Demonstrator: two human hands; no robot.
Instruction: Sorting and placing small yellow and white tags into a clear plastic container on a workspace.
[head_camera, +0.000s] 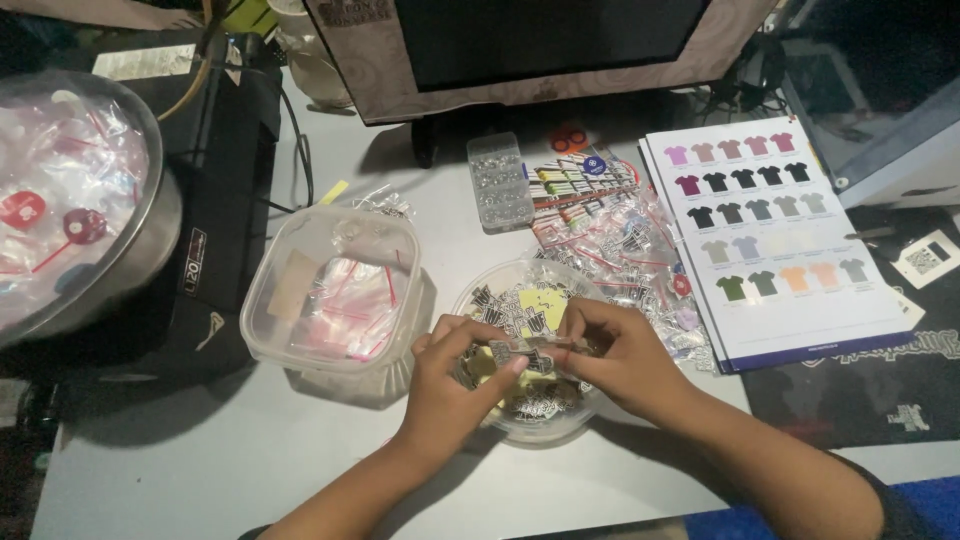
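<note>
Both of my hands meet over a clear round plastic bowl (520, 285) filled with small black-and-white stickers or charms and a yellow piece. My left hand (452, 385) and my right hand (620, 352) pinch the two ends of one small clear packet (530, 350) with a black-and-white piece inside, held level just above the bowl's contents. The fingers of both hands are closed on it.
A square clear tub (335, 290) of small zip bags stands left of the bowl. A metal bowl (150, 215) of bagged items sits far left. A clear bead box (497, 182), a heap of filled packets (625, 240) and a shirt colour chart (780, 240) lie beyond, under a monitor (540, 45).
</note>
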